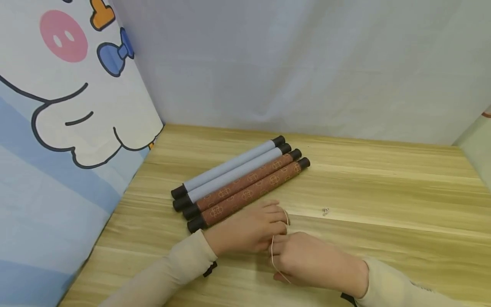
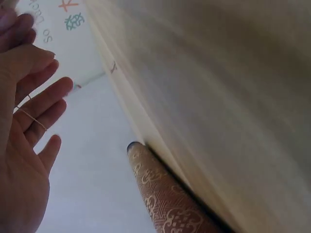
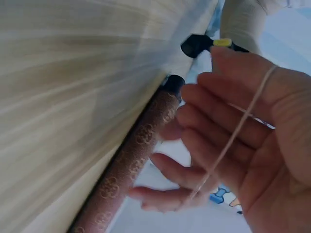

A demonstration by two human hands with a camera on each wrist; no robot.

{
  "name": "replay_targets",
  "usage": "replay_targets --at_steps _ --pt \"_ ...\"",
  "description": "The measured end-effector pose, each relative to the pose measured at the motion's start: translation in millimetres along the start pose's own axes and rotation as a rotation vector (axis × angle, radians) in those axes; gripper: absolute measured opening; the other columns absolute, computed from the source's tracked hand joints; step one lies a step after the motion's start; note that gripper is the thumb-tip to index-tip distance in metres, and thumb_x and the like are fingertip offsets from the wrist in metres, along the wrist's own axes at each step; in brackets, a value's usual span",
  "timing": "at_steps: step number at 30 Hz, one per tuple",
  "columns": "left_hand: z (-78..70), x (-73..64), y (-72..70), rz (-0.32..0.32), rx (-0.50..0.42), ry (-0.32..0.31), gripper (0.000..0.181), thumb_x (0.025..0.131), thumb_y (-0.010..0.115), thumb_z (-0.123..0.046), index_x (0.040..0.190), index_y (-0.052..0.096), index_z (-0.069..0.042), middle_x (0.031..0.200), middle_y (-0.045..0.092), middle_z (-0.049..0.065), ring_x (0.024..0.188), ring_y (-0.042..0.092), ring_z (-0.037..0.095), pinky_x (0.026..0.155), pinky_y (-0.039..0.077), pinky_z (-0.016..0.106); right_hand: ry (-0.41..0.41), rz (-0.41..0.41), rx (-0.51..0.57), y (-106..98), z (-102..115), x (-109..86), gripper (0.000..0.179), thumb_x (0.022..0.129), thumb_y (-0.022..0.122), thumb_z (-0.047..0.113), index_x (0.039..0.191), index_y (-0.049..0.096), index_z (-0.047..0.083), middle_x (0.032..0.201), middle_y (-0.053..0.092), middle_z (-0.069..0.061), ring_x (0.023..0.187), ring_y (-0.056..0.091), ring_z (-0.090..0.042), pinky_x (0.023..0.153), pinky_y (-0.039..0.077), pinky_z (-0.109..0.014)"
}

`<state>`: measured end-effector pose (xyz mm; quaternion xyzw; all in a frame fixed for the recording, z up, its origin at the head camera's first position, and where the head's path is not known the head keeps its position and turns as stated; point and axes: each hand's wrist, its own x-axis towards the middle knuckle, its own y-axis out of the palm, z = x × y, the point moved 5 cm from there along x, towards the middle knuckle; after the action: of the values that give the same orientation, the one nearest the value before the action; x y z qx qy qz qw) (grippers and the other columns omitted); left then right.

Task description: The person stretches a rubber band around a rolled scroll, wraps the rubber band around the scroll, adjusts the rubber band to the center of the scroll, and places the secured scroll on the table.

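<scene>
Both hands are close together over the table, a thin white string running between them. My left hand (image 1: 251, 228) is beside the lower brown scroll, with the string (image 2: 33, 119) crossing its fingers; thumb and index finger meet as if pinching it, other fingers loosely bent. To its right, my right hand (image 1: 316, 260) has its fingers curled; the string (image 3: 238, 128) passes over its thumb and in front of the palm, and an end hangs below. The exact pinch points are hidden. Two brown flower-patterned scrolls (image 1: 247, 195) and two light blue scrolls (image 1: 234, 162) lie side by side, with black end knobs.
A small tangled bit (image 1: 325, 211), perhaps string, lies on the wooden table (image 1: 402, 187) right of the scrolls. A pale grey curtain (image 1: 307, 64) hangs behind the table, and a cartoon-printed cloth (image 1: 88, 128) borders its left side.
</scene>
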<state>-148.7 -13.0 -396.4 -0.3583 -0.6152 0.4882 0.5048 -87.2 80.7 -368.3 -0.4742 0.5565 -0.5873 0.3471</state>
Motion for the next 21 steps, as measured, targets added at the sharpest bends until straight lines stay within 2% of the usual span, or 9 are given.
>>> replay_targets --at_steps 2,4,6,8,10,14,17,19,21 --pt "-3.3 -0.7 1.8 0.006 -0.069 0.033 0.016 0.087 0.067 -0.021 0.103 0.066 -0.022 0.11 0.065 -0.011 0.112 0.055 0.008 0.11 0.039 0.024 -0.052 -0.09 0.058 -6.0 1.6 0.4 0.022 0.076 0.08 0.037 0.068 0.064 0.025 0.072 0.06 0.016 0.07 0.056 0.0 0.064 0.046 -0.012" --pt "-4.9 -2.2 0.5 0.002 -0.108 0.047 0.016 0.087 0.066 -0.018 0.103 0.066 -0.021 0.109 0.064 -0.011 0.111 0.055 0.008 0.108 0.039 0.02 -0.074 -0.119 0.172 -7.3 -0.1 -0.9 0.019 0.08 0.078 0.037 0.07 0.067 0.026 0.073 0.063 0.018 0.072 0.058 0.002 0.068 0.046 -0.009" --pt "-2.9 -5.1 -3.7 -0.016 -0.12 0.04 0.014 0.088 0.065 -0.013 0.1 0.065 -0.021 0.109 0.064 -0.011 0.112 0.055 0.008 0.112 0.037 0.02 -0.073 -0.09 0.294 -3.3 -2.7 -3.5 0.015 0.083 0.076 0.037 0.075 0.072 0.026 0.079 0.067 0.018 0.078 0.062 0.004 0.075 0.048 -0.008" --pt "1.3 -7.8 -9.2 -0.052 -0.102 0.027 0.014 0.088 0.065 -0.008 0.096 0.065 -0.021 0.107 0.065 -0.01 0.116 0.055 0.01 0.119 0.032 0.024 -0.03 -0.03 0.36 3.1 -6.6 -7.0 0.013 0.085 0.075 0.035 0.077 0.074 0.025 0.082 0.068 0.017 0.08 0.062 0.005 0.077 0.048 -0.008" --pt "6.4 -10.2 -15.2 -0.096 -0.083 0.003 0.02 0.085 0.066 -0.002 0.092 0.065 -0.021 0.103 0.067 -0.01 0.12 0.057 0.012 0.124 0.024 0.029 0.041 0.027 0.35 9.0 -12.2 -11.9 0.01 0.082 0.078 0.031 0.076 0.074 0.025 0.081 0.066 0.016 0.078 0.06 0.005 0.074 0.048 -0.009" --pt "10.4 -12.4 -20.2 -0.143 0.012 -0.011 0.023 0.081 0.072 -0.003 0.089 0.066 -0.024 0.097 0.069 -0.013 0.126 0.057 0.014 0.127 0.018 0.036 0.183 0.093 0.292 14.4 -25.4 -17.9 0.01 0.075 0.082 0.024 0.079 0.072 0.022 0.081 0.063 0.014 0.073 0.057 0.003 0.067 0.048 -0.012" --pt "11.1 -13.7 -21.5 -0.17 0.062 -0.026 0.02 0.086 0.071 -0.009 0.098 0.068 -0.025 0.112 0.069 -0.012 0.131 0.053 0.015 0.127 0.019 0.043 0.231 0.114 0.299 15.0 -30.0 -17.2 0.017 0.074 0.083 0.024 0.086 0.071 0.019 0.086 0.063 0.011 0.076 0.058 0.001 0.07 0.05 -0.017" --pt "14.7 -15.8 -24.1 -0.204 0.072 -0.08 0.022 0.089 0.068 -0.011 0.107 0.068 -0.024 0.123 0.067 -0.008 0.132 0.052 0.016 0.125 0.024 0.045 0.254 0.122 0.296 14.9 -31.5 -16.9 0.023 0.073 0.083 0.026 0.091 0.071 0.018 0.089 0.064 0.01 0.079 0.059 -0.001 0.073 0.052 -0.019" --pt "21.7 -19.7 -26.8 -0.23 0.077 -0.187 0.025 0.09 0.067 -0.012 0.113 0.067 -0.022 0.127 0.065 -0.005 0.128 0.055 0.017 0.119 0.034 0.043 0.278 0.102 0.271 14.3 -33.9 -18.2 0.028 0.07 0.085 0.027 0.092 0.071 0.017 0.09 0.064 0.009 0.081 0.061 -0.003 0.075 0.053 -0.021"
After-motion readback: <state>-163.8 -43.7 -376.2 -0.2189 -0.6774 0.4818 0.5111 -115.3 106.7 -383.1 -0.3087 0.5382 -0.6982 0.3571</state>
